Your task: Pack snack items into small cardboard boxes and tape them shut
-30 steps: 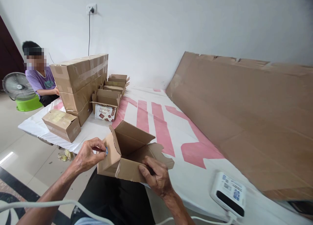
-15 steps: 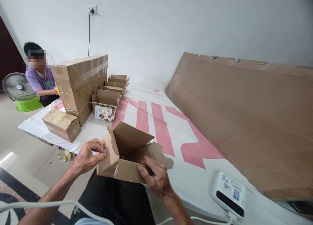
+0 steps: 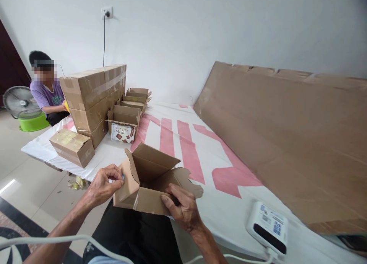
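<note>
Open carton [image 3: 153, 180] steadied at the table's [image 3: 219, 212] near edge

In the head view, the right hand [image 3: 183, 208] grips the carton's near wall, thumb outside, fingers curled inside, apparently to brace it. The left hand [image 3: 106, 183] pinches a small blue piece [image 3: 123, 177] at the left end, probably for fine control. Both forearms angle inward, wrists low.
</note>
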`<state>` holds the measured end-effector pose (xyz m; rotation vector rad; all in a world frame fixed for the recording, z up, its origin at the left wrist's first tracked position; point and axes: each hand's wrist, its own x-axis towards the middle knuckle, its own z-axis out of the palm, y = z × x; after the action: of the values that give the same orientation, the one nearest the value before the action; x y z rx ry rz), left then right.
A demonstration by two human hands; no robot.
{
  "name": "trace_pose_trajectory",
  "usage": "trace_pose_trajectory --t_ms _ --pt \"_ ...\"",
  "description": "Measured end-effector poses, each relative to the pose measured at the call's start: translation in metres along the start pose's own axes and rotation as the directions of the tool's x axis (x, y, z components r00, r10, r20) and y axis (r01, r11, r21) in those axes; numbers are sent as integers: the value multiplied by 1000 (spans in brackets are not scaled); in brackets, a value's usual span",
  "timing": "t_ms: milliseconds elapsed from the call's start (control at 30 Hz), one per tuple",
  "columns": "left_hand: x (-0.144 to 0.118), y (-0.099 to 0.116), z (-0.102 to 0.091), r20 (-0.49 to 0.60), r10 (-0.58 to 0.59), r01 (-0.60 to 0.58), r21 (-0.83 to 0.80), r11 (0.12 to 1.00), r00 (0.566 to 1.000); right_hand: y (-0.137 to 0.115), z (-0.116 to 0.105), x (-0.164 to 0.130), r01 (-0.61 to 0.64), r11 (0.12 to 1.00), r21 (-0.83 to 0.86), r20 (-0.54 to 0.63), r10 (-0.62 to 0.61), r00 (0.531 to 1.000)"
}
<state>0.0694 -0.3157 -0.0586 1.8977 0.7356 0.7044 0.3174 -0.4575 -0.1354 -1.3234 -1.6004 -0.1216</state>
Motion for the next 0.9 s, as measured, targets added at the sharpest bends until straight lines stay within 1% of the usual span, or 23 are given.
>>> trace_pose_trajectory --t_ms 233,467,567,667,800,900 --pt "1 0 -5 13 -37 38 -84 996 999 3 0 -4 -54 998 -13 29 54 998" --pt "1 5 -10 32 -112 115 -136 984 993 4 1 -4 -28 1000 -14 12 28 1000" --pt "1 3 -15 43 -143 149 -192 970 989 5 0 -5 -12 1000 2 -6 12 1000" --pt "0 -1 -22 61 -170 180 -270 946 984 7 -1 -6 -32 999 21 -7 32 999" --pt "-1 -3 -30 52 -155 163 -403 900 987 7 -1 -5 -43 999 23 -11 44 999" --pt "-1 -1 -37 17 -126 120 -447 886 992 6 -3 -2 -27 999 19 -22 28 999"
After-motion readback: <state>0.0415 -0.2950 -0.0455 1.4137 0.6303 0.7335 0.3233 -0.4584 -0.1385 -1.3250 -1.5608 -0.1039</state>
